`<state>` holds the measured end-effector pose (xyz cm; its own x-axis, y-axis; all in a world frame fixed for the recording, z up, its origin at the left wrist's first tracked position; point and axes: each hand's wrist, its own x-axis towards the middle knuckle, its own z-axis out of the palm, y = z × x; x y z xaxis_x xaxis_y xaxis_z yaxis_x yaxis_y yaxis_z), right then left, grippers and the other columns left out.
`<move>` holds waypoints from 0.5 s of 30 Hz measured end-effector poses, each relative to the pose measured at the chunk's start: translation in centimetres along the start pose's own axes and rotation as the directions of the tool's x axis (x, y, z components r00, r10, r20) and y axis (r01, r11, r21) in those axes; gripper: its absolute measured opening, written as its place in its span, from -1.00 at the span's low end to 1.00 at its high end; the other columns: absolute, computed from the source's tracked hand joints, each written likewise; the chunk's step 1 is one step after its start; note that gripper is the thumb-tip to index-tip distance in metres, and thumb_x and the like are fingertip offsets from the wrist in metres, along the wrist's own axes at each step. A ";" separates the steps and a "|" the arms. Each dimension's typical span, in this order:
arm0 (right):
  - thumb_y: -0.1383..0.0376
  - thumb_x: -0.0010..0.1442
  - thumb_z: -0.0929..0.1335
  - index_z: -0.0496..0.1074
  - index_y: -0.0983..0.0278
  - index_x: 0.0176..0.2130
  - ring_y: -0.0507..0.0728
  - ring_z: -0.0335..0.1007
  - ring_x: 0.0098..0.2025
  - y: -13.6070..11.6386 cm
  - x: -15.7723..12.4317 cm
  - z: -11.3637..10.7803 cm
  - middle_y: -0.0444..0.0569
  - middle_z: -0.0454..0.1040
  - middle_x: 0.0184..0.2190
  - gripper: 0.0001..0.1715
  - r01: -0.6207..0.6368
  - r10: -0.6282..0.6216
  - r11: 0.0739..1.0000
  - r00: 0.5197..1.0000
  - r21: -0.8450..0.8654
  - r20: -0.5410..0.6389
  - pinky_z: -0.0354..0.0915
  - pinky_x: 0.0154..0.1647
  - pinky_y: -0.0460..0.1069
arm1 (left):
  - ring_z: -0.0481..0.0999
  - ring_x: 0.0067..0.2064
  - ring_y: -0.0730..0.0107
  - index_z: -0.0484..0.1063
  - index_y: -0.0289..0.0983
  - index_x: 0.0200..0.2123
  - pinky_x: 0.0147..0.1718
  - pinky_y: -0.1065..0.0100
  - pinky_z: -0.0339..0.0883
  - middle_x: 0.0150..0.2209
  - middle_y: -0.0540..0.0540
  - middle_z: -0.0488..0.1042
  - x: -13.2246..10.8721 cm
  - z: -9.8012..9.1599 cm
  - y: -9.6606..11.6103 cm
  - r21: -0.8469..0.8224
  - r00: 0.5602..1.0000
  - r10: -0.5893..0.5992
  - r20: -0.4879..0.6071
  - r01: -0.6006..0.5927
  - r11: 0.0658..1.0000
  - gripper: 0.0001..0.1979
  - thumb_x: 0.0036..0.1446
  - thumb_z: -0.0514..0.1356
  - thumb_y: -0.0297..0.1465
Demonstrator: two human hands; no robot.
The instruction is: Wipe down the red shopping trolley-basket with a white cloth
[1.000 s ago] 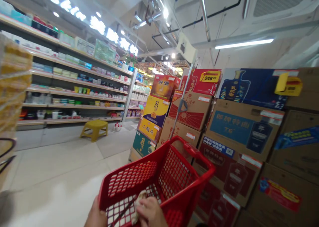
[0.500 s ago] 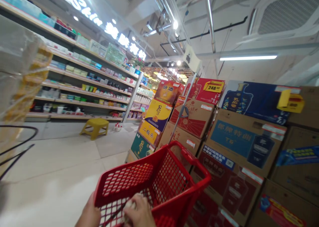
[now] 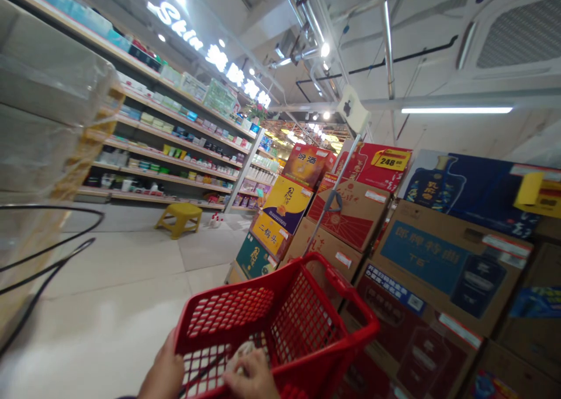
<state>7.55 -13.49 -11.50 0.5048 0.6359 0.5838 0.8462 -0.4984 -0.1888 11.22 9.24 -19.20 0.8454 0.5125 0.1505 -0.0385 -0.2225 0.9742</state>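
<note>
A red plastic shopping basket with a lattice wall is tilted in front of me at the bottom of the view. My left hand is closed on the left edge of its rim, with some fingers hidden behind the wall. Over the near side of the basket, my right hand is closed around a whitish, crumpled thing whose kind I cannot make out. A dark strap or cord runs inside the basket beside that hand.
Stacked liquor cartons rise close on the right, with a sign pole before them. Plastic-wrapped boxes and black cords are at left. Beyond stand a yellow stool and stocked shelves across the pale floor.
The view has turned left, so shelves, stool and cartons sit farther right. More of the wrapped boxes shows. Basket and hands have shifted slightly right in the view, grips much the same.
</note>
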 end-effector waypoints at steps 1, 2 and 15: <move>0.44 0.14 0.30 0.33 -0.03 0.02 0.16 0.31 -0.15 0.3 -0.2 -0.4 -0.07 0.39 -0.24 -0.49 -0.013 0.013 1.000 1.000 -0.005 -0.004 0.33 -0.11 0.05 | 0.38 0.07 0.11 0.16 -0.21 0.08 0.04 0.19 0.27 0.00 -0.20 0.39 0.0 0.0 -0.1 0.016 1.000 -0.002 -0.010 0.002 1.000 -0.40 -0.13 -0.03 -0.47; 0.47 0.07 0.31 0.29 0.01 0.07 0.16 0.30 -0.17 0.5 -0.4 -0.8 -0.05 0.38 -0.22 -0.38 -0.042 0.042 0.999 0.999 -0.010 -0.009 0.34 -0.12 0.06 | 0.38 0.07 0.10 0.16 -0.21 0.08 0.04 0.19 0.28 0.00 -0.20 0.39 -0.1 0.0 -0.1 0.031 1.000 -0.007 -0.017 0.008 0.999 -0.40 -0.13 -0.03 -0.47; 0.54 -0.15 0.40 0.42 0.13 -0.14 0.20 0.30 -0.08 -0.1 -0.6 -1.4 -0.05 0.41 -0.16 -0.45 -0.316 0.313 0.949 0.941 -0.003 0.130 0.22 0.04 0.13 | 0.45 0.00 0.18 0.20 -0.26 0.10 -0.04 0.29 0.35 -0.05 -0.16 0.45 0.2 -0.7 1.4 0.107 0.998 0.070 0.006 -0.071 0.992 -0.33 -0.21 -0.04 -0.48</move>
<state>6.93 -14.64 -10.74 0.7621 0.5187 0.3874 0.6431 -0.6753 -0.3611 10.98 9.66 -17.69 0.8437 0.4907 0.2176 -0.0411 -0.3452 0.9376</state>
